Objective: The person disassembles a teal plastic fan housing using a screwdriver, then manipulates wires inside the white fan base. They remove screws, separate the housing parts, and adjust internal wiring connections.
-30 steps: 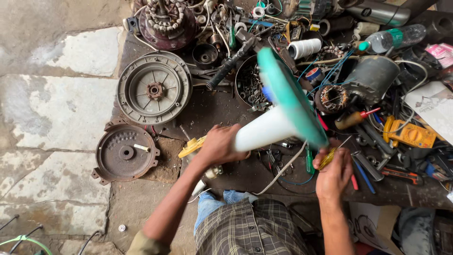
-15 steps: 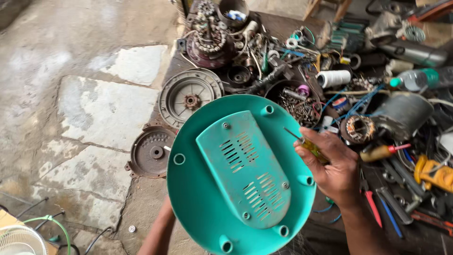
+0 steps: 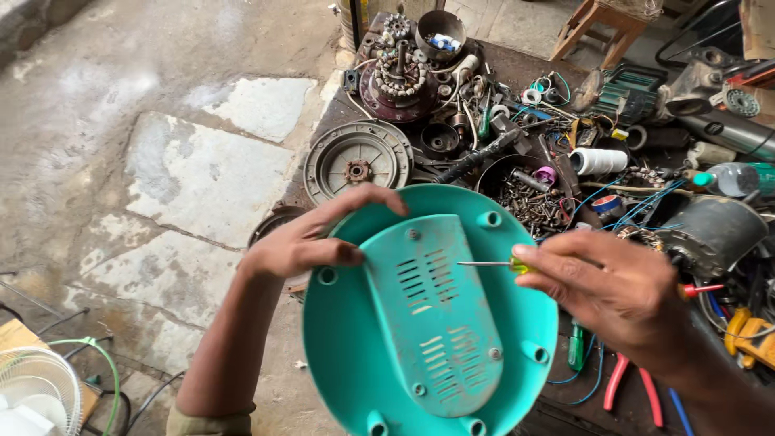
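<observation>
My left hand (image 3: 311, 242) grips the upper-left rim of the round teal plastic fan base (image 3: 428, 315), thumb on the underside face, fingers curled over the edge; base is tilted up in front of me, underside facing the camera, above the edge of the cluttered workbench (image 3: 517, 73). My right hand (image 3: 617, 291) is closed around a thin screwdriver with a yellow-green handle (image 3: 492, 264), shaft lying across the slotted oval teal cover plate (image 3: 436, 323), tip near its middle, touching or just off it, can't tell. Judgement: the base looks light, a stiff moulded shell, smooth so a bit slippery, and likely brittle at the screw bosses (image 3: 488, 219) round the rim. Best hold is the rim, as now, thumb braced flat; the vented plate would flex under pressure. Grey cast-metal round motor housing (image 3: 358, 167) and a bowl of loose screws (image 3: 529, 198) sit just behind.
</observation>
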